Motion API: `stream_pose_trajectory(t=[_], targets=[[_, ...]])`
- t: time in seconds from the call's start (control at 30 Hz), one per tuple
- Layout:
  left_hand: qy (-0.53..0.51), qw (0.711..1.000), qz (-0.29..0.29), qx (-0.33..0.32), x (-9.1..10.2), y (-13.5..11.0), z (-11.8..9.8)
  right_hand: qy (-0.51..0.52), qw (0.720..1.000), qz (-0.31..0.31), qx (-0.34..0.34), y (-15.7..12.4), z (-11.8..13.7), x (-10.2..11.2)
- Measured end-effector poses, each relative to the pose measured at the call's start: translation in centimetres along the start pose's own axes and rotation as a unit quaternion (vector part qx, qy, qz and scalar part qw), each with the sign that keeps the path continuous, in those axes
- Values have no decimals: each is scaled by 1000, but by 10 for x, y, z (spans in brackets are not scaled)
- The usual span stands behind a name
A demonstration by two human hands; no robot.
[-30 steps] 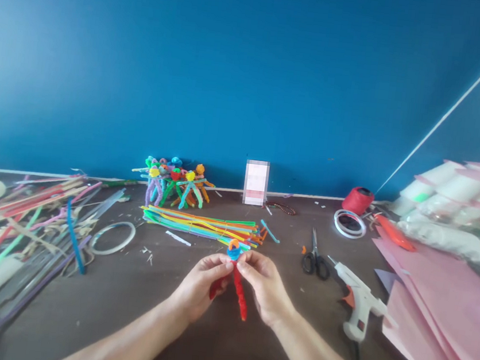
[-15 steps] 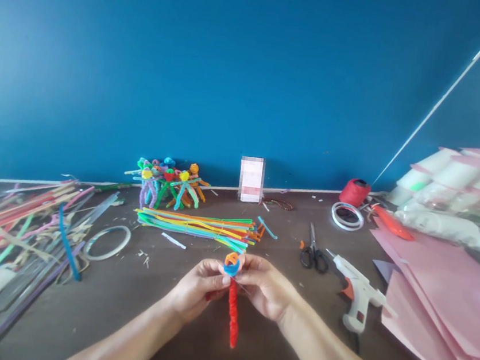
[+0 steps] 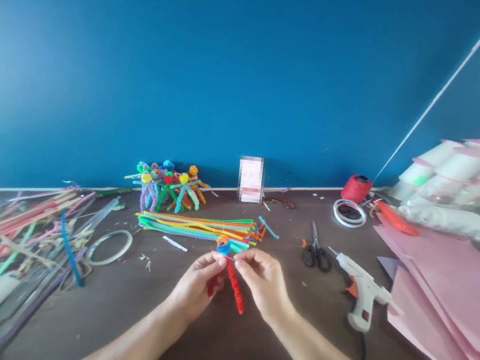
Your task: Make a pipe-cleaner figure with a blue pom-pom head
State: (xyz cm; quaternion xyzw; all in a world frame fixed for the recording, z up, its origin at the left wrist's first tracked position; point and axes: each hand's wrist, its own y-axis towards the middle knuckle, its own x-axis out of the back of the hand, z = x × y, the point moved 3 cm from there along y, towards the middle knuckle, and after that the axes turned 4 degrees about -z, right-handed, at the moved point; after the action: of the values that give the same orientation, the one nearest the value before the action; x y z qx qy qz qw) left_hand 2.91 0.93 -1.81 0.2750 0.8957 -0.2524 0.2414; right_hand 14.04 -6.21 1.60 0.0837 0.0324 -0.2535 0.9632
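- So, what's furthest left of the long bundle of multicoloured pipe cleaners [image 3: 197, 227]?
- A messy heap of mixed coloured strips and pipe cleaners [image 3: 21, 230] on the dark brown tabletop [image 3: 75, 329], then a clear-and-white tape ring [image 3: 110, 247] nearer the bundle.
- And behind the bundle?
- A cluster of small multicoloured pipe-cleaner figures [image 3: 165, 186], leaning together against the blue wall [image 3: 234, 75].
- Where's the piece in hand?
- Just in front of the bundle's right end, lifted off the tabletop: a red pipe-cleaner figure [image 3: 233, 286] with a blue-and-orange coiled head.
- How do the hands hold it?
- The left hand [image 3: 195, 285] has its fingers closed, pinching the figure just under the head. The right hand [image 3: 261, 280] is pressed thumb to forefinger right beside that head, but I can't tell if it grips anything thin.
- What's right of them?
- Black-handled scissors [image 3: 316, 252] lie to the right of the bundle, then a white hot-glue gun [image 3: 361, 292], and beyond that a stack of pink paper sheets [image 3: 439, 295].
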Motion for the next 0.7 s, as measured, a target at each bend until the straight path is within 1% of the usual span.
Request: stream_pose_trajectory(t=[0.07, 0.2, 0.43, 0.57, 0.63, 0.7], targets=[[5, 1000, 5, -3, 0, 0, 0, -35, 999, 9, 14, -1, 1, -1], [23, 1000, -3, -18, -1, 0, -1, -83, 995, -3, 46, -2, 5, 0], [47, 997, -30, -48, 0, 0, -3, -50, 998, -6, 33, -5, 6, -2], [31, 999, -18, -35, 0, 1, -3, -48, 999, -2, 14, -5, 5, -3], [28, 999, -8, -25, -1, 2, -3, -57, 998, -5, 17, -7, 5, -4], [30, 999, -12, -25, -1, 3, -3, -66, 997, -13, 27, -8, 3, -5]])
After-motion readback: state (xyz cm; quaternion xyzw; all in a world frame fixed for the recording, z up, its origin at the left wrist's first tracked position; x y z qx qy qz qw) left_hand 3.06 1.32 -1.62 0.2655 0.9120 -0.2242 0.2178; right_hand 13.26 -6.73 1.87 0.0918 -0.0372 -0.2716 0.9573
